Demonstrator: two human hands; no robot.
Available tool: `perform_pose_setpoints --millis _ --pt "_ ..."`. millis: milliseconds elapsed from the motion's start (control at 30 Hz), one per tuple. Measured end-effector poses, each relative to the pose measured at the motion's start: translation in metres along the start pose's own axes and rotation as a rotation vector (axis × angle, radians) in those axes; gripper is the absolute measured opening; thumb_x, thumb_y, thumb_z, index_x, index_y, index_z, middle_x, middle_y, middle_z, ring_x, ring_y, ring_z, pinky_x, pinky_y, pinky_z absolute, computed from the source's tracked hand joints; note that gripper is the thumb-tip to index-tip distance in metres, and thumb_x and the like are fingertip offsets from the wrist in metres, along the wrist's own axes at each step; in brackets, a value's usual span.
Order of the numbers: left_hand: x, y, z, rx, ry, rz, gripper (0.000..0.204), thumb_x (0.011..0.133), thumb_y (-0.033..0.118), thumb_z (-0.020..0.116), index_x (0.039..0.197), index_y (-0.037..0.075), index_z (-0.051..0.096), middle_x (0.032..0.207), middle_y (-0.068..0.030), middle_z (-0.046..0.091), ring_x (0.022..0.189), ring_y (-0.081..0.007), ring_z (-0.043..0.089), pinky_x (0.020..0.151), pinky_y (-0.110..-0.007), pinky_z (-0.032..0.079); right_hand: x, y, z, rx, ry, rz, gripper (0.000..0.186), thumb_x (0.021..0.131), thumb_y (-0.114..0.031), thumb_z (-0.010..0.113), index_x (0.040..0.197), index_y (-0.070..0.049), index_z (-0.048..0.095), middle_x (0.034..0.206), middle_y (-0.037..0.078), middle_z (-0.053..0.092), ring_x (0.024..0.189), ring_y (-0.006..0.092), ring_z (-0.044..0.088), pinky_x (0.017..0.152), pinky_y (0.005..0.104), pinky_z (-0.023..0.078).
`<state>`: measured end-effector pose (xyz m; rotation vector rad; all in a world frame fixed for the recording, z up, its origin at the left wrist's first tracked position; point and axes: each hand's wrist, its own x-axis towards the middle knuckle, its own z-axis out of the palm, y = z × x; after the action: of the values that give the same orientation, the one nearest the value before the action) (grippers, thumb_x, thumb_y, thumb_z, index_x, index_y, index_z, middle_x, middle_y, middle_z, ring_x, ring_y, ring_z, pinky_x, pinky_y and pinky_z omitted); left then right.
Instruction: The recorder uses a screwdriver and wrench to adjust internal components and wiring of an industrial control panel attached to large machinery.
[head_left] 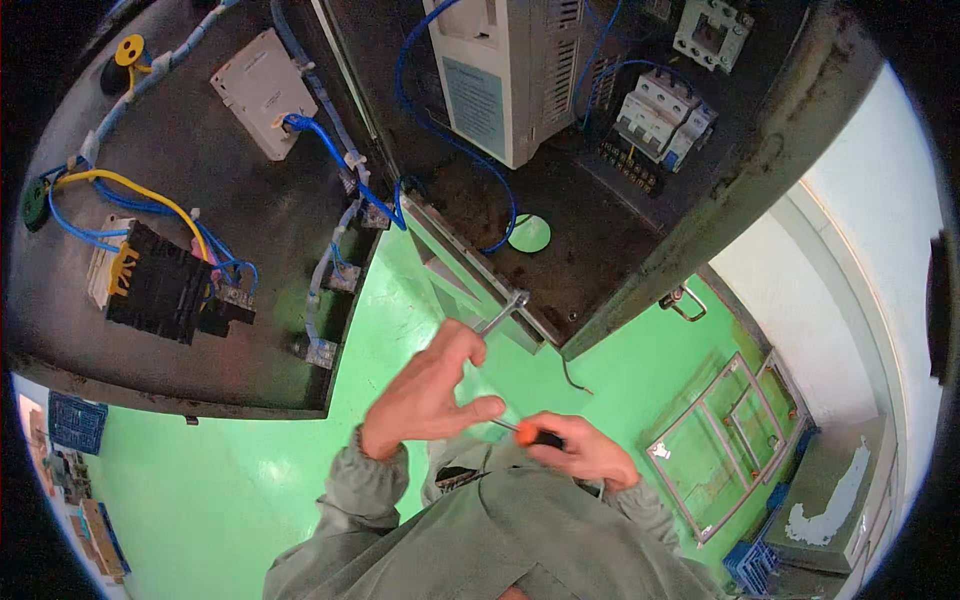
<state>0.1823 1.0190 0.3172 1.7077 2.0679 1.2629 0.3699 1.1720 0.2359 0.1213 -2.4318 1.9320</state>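
Note:
My left hand (425,388) is closed around a silver wrench (503,312), with its rounded end sticking out beyond the fingers toward the cabinet's lower edge. The exact shape of that end is hard to make out. In front of my body, my right hand (590,452) grips a screwdriver (527,433) by its orange and black handle. The metal shaft points left, toward my left thumb. Both hands are in the air over the green floor, just in front of the open electrical cabinet (600,250).
The cabinet door (270,385) stands open at left, carrying a black contactor block (160,285) and blue and yellow wires. Inside the cabinet are a large white drive unit (510,100) and circuit breakers (660,120). A metal frame (705,420) is at right.

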Motion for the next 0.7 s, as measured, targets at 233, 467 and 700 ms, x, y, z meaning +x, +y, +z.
perform_pose_setpoints --millis 233,467,700 --pt "0.078 -0.001 -0.038 0.331 -0.12 -0.031 0.023 0.085 0.024 0.057 0.097 0.005 0.057 0.073 -0.0149 0.057 0.068 -0.032 0.057 0.059 -0.042 0.043 -0.05 0.048 -0.004 0.327 0.42 0.372 0.008 0.08 -0.005 0.051 0.088 -0.004 0.051 0.07 0.0 0.049 0.058 0.0082 0.046 0.052 0.0226 0.037" --pt "0.152 -0.034 -0.023 0.529 -0.428 0.161 0.015 0.079 0.016 0.055 0.086 0.005 0.063 0.08 -0.0164 0.062 0.074 -0.0367 0.059 0.067 -0.045 0.046 -0.05 0.061 0.021 0.185 0.66 0.319 0.005 0.081 -0.006 0.054 0.084 -0.003 0.052 0.067 -0.002 0.046 0.059 0.0057 0.041 0.054 0.0216 0.035" --pt "0.164 -0.055 0.004 -0.343 -0.234 0.051 0.012 0.091 0.013 0.053 0.093 0.001 0.054 0.079 -0.0062 0.06 0.08 -0.0122 0.057 0.066 -0.029 0.047 -0.071 0.094 0.025 0.068 0.781 0.241 0.005 0.081 -0.006 0.054 0.085 -0.002 0.052 0.068 -0.002 0.046 0.06 0.0055 0.041 0.054 0.0214 0.035"
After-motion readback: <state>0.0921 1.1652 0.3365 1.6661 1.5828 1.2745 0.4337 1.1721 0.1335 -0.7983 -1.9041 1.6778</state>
